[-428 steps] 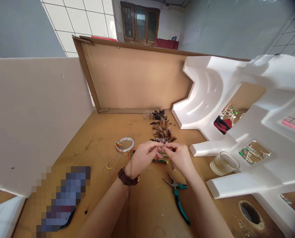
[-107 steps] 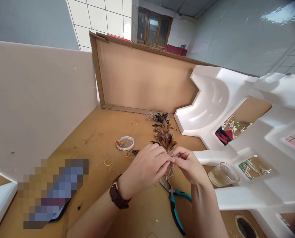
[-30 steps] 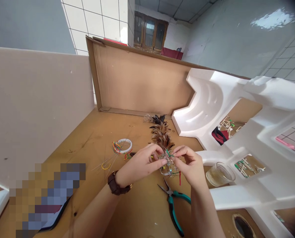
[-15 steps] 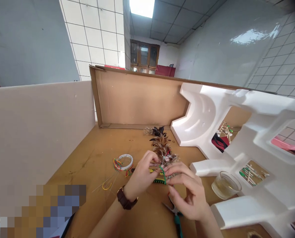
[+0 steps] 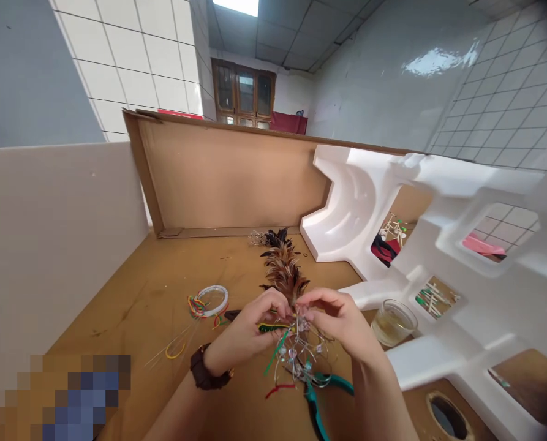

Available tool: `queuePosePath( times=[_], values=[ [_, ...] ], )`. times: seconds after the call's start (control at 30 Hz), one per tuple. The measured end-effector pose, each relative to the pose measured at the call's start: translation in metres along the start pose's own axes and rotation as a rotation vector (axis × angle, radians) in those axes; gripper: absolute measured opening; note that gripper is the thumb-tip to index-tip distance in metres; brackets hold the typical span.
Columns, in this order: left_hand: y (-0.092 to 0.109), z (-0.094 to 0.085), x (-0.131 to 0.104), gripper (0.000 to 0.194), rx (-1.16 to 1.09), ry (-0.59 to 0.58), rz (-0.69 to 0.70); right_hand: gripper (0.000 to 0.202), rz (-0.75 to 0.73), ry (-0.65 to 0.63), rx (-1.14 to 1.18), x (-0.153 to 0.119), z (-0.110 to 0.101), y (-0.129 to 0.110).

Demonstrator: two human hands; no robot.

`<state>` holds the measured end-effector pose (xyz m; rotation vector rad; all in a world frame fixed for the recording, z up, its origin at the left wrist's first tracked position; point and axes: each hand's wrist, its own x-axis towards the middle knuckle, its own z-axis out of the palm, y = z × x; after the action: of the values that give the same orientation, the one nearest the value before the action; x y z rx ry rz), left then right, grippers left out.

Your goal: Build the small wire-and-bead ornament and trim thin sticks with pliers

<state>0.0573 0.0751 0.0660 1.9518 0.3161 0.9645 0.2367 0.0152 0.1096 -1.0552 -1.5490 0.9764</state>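
Note:
Brown and black feathers (image 5: 283,266) lie in a long bunch beyond my hands. Between my fingers is the near end of this bunch, where a tangle of thin wires with clear beads (image 5: 296,353) spreads toward me. My left hand (image 5: 259,318), with a dark watch at the wrist, pinches this joint from the left. On its right side my right hand (image 5: 335,312) pinches the same joint. A green strip (image 5: 276,353) hangs from the wires, and a red strip (image 5: 280,388) is below it. Pliers with teal handles (image 5: 316,404) lie partly under the wires.
A white ring (image 5: 214,300) with coloured threads lies left of my hands, near a yellow loop (image 5: 175,351). White foam packaging (image 5: 347,236) stands at the right, beside a glass of liquid (image 5: 394,323). A cardboard wall (image 5: 236,184) closes the back.
The beaded wires now spread toward me below my hands. The green strip has moved down and left. My right hand's fingers have drawn together, and the camera view has shifted right.

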Motion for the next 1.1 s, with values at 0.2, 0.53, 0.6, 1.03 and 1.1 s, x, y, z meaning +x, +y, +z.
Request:
queuePosePath(
  times=[0.2,0.53,0.6,1.03,1.1],
  values=[
    [0.013,-0.015,-0.001,0.031,0.096,-0.219,-0.169,0.010,0.110,0.087,-0.018,0.007,0.001,0.016],
    [0.015,-0.006,-0.001,0.013,0.433,0.054,-0.288,0.009,0.077,0.044,-0.221,0.019,0.020,0.029],
    [0.016,-0.006,0.000,0.015,0.433,0.023,-0.263,0.012,0.074,0.009,-0.168,0.020,0.021,0.029],
    [0.044,-0.071,-0.023,0.007,-0.262,1.184,0.033,0.017,0.062,0.398,0.002,0.033,0.007,0.048],
    [0.056,-0.079,-0.031,0.006,-0.349,1.201,0.086,0.018,0.081,0.390,0.005,0.034,0.006,0.050]
  ],
)
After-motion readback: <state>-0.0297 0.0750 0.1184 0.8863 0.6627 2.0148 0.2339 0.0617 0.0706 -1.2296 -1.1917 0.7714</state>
